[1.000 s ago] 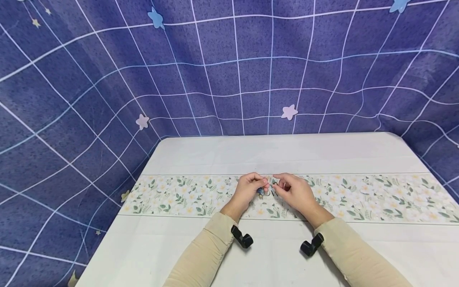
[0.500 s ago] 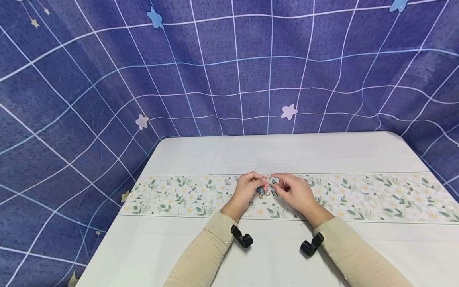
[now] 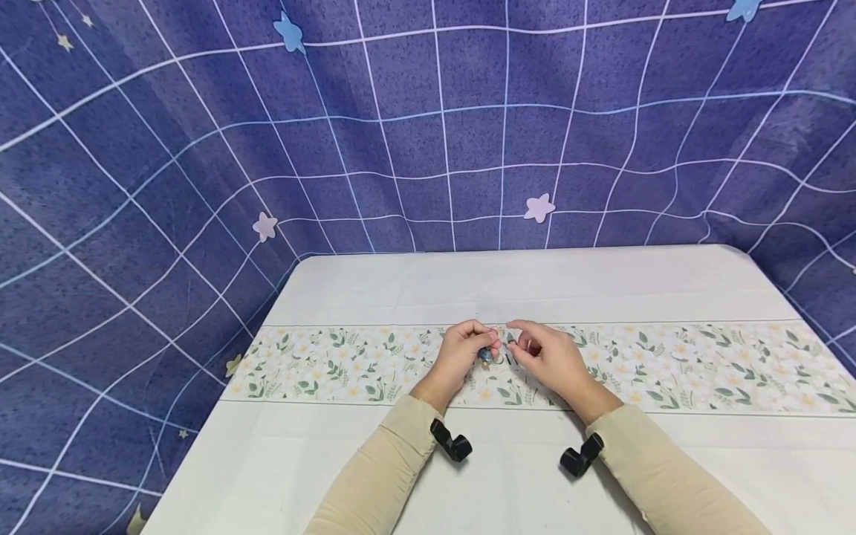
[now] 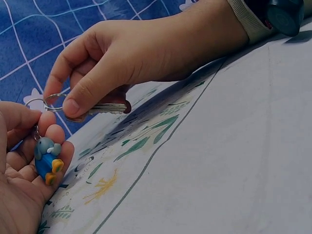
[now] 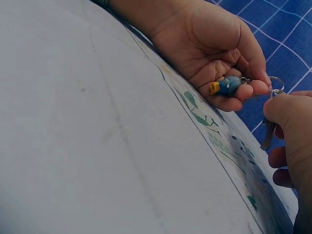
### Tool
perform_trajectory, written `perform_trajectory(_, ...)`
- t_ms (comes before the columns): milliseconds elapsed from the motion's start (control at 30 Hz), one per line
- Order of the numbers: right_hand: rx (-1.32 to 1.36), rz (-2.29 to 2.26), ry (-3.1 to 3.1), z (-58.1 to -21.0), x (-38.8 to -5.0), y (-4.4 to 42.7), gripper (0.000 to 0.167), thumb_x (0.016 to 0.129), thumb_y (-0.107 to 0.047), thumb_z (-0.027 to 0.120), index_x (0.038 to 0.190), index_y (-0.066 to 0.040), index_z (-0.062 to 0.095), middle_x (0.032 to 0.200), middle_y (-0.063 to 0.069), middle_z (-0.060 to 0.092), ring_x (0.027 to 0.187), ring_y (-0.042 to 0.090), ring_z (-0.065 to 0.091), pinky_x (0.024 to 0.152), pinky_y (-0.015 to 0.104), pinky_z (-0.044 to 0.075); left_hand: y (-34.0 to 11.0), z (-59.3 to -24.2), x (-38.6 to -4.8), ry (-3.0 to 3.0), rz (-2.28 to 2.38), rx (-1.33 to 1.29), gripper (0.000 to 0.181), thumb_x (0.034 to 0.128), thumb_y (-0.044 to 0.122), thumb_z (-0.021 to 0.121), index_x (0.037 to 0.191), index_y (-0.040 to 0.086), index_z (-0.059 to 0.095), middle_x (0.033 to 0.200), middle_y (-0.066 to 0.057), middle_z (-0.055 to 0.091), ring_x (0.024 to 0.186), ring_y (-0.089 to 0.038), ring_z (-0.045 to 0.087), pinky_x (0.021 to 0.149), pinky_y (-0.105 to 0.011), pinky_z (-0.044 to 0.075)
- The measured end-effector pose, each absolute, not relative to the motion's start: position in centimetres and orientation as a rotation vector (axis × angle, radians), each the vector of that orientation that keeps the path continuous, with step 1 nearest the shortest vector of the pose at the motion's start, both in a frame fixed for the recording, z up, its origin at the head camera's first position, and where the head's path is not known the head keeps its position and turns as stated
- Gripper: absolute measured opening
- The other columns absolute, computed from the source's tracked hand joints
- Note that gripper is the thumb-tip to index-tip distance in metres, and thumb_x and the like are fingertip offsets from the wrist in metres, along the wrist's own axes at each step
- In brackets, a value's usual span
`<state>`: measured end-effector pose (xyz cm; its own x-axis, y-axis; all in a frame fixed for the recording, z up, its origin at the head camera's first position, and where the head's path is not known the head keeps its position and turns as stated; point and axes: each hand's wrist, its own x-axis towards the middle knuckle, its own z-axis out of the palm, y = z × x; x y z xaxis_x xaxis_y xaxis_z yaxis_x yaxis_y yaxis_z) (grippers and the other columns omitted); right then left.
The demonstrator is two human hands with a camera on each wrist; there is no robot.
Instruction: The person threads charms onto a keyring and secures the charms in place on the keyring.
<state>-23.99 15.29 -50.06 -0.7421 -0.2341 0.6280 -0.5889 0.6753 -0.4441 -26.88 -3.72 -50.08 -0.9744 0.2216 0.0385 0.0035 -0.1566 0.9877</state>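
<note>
Over the flowered strip, my left hand point(image 3: 461, 355) pinches a metal split ring point(image 5: 282, 84) between thumb and fingertip. From that ring an elephant keychain charm point(image 4: 47, 158), grey-headed with a blue body and yellow feet, hangs by a short chain against the curled fingers. Facing it, my right hand point(image 3: 550, 355) pinches a silver key point(image 4: 108, 108) by its head, blade pointing back toward the right palm. A smaller ring point(image 4: 54, 94) at the key's head links with the split ring. Thumb and fingers hide part of both rings; whether a second key lies behind the first, I cannot tell.
A white table cover point(image 3: 508, 475) with a printed flower band point(image 3: 669, 364) lies beneath the hands. Behind and to the left hangs a blue curtain point(image 3: 401, 141) with white grid lines and stars. Black wrist cameras point(image 3: 455, 446) sit on both sleeves.
Both hands stay in nearly the same place. The right index finger shifts very slightly, and the charm under the left hand tilts a little.
</note>
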Motion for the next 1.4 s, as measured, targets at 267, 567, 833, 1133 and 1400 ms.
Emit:
perform_trajectory(267,0.695,0.872,-2.316,-50.13,-24.09,15.28,0.033,0.085,-0.011,0.078,0.118,-0.012,0.074,0.073,-0.009,0.058,0.061,0.002,0.050,0.056,0.026,0.047,-3.79,-49.96,-26.75,1.945,2.262,0.270,0.009,0.0933,0.002,0.069,0.084,0.000,0.068,0.073,-0.001,0.069,0.063,-0.012,0.067,0.065,-0.023,0.055)
perform_trajectory(567,0.690,0.899,-2.303,-50.15,-24.06,15.18,0.033,0.083,-0.010,0.081,0.114,-0.008,0.073,0.070,-0.011,0.059,0.059,0.001,0.050,0.054,0.026,0.047,-3.78,-49.84,-26.70,1.955,2.256,0.281,0.012,0.0934,0.001,0.069,0.082,0.002,0.067,0.071,-0.001,0.068,0.063,-0.012,0.067,0.064,-0.023,0.055)
perform_trajectory(833,0.658,0.910,-2.298,-50.23,-24.07,15.16,0.032,0.081,-0.010,0.084,0.111,-0.007,0.072,0.069,-0.011,0.060,0.058,0.000,0.051,0.053,0.025,0.046,-3.73,-49.77,-26.62,1.957,2.249,0.283,0.012,0.0930,0.000,0.069,0.081,0.003,0.068,0.071,-0.003,0.069,0.063,-0.013,0.067,0.065,-0.023,0.055)
perform_trajectory(1133,0.618,0.905,-2.310,-50.28,-24.07,15.22,0.030,0.082,-0.013,0.084,0.109,-0.008,0.072,0.070,-0.011,0.062,0.057,-0.001,0.051,0.051,0.024,0.045,-3.65,-49.61,-26.50,1.965,2.239,0.278,0.009,0.0928,0.001,0.070,0.085,-0.004,0.068,0.070,-0.003,0.069,0.063,-0.013,0.067,0.064,-0.022,0.054)
perform_trajectory(1400,0.607,0.891,-2.307,-50.41,-24.04,15.25,0.030,0.081,-0.016,0.086,0.107,-0.009,0.072,0.070,-0.011,0.063,0.056,0.000,0.053,0.051,0.024,0.046,-3.73,-49.67,-26.47,1.952,2.231,0.277,0.011,0.0938,0.001,0.068,0.083,0.001,0.068,0.071,-0.003,0.069,0.062,-0.013,0.067,0.063,-0.023,0.055)
